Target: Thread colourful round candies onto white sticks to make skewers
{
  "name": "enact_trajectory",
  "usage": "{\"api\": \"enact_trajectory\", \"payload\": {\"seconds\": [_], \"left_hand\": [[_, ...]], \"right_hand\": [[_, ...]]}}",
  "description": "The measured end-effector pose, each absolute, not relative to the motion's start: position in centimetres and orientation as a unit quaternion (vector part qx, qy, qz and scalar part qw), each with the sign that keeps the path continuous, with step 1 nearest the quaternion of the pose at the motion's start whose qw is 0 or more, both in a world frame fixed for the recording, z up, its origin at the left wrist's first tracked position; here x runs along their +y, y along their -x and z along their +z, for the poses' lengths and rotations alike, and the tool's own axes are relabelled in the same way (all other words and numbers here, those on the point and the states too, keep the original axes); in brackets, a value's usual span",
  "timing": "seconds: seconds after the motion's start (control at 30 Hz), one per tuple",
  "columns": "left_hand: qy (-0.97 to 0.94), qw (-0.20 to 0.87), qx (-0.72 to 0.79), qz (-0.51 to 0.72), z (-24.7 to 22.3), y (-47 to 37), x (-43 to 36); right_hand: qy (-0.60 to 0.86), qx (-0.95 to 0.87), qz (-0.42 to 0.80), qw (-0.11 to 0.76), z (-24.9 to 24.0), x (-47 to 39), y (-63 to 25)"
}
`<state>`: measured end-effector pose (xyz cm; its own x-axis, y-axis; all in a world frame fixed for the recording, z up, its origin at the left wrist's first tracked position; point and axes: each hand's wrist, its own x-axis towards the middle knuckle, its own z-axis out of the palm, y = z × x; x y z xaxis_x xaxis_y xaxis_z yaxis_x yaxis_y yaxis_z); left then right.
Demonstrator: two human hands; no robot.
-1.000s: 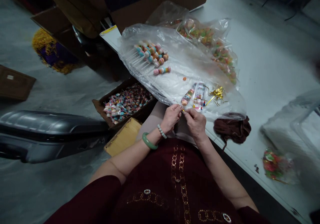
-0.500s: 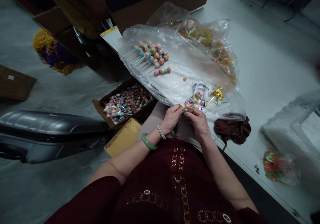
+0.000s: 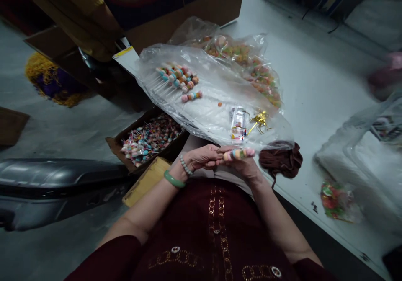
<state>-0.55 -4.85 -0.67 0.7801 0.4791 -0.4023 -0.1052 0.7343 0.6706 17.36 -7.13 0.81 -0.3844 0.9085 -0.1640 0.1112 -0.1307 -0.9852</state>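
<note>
Above my lap, a candy skewer point(image 3: 238, 153) of pastel pieces points to the right. My left hand point(image 3: 204, 156) is closed around its stick end, at the left of the candy. My right hand point(image 3: 248, 168) lies behind and under the candy, its fingers bent toward my left hand and partly hidden. Just beyond, on the plastic sheet point(image 3: 207, 117), are a stack of small printed bags point(image 3: 238, 122) and gold twist ties point(image 3: 260, 119). Farther left on the sheet lie a pile of candy skewers point(image 3: 177, 76) and one separate skewer point(image 3: 191, 96).
An open carton point(image 3: 114, 147) of wrapped candy skewers stands at lower left, near a dark suitcase point(image 3: 59, 180). A bag of gummy pieces point(image 3: 238, 55) lies at the back of the table. Brown cloth point(image 3: 281, 160) sits at right. A person's sleeve point(image 3: 72, 4) shows at upper left.
The skewer has come nearer my body and turned from slanting upward to nearly level. My hands have moved down with it, and my right fingers have shifted behind the candy. The camera view has shifted.
</note>
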Motion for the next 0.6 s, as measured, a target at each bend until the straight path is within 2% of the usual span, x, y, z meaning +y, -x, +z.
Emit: {"api": "enact_trajectory", "payload": {"seconds": [0.13,0.23,0.3,0.37,0.43,0.5,0.57,0.6], "left_hand": [[-0.430,0.846,0.304,0.081,0.2,2.4,-3.1],[-0.558,0.776,0.293,-0.011,2.6,3.7,-1.5],[-0.661,0.696,0.276,-0.054,4.7,4.0,-1.0],[-0.772,0.549,0.320,-0.022,6.8,3.4,-1.7],[-0.825,0.346,0.443,0.062,8.2,2.0,-3.5],[-0.787,0.206,0.565,0.140,8.6,0.2,-5.4],[-0.737,0.179,0.608,0.236,7.8,-1.3,-6.5],[-0.710,0.208,0.607,0.290,7.1,-1.6,-6.5]], "right_hand": [[0.456,-0.699,0.437,0.335,1.4,-9.3,-16.8],[0.363,-0.874,0.231,0.225,2.6,-9.9,-16.6],[0.306,-0.927,0.150,0.159,3.7,-9.5,-16.5],[0.310,-0.934,0.121,0.127,4.6,-8.2,-16.4],[0.368,-0.912,0.122,0.135,5.0,-6.5,-16.1],[0.453,-0.836,0.217,0.222,4.9,-4.5,-15.4],[0.482,-0.725,0.378,0.316,4.4,-3.0,-14.4],[0.473,-0.672,0.452,0.347,4.1,-2.5,-13.9]]}}
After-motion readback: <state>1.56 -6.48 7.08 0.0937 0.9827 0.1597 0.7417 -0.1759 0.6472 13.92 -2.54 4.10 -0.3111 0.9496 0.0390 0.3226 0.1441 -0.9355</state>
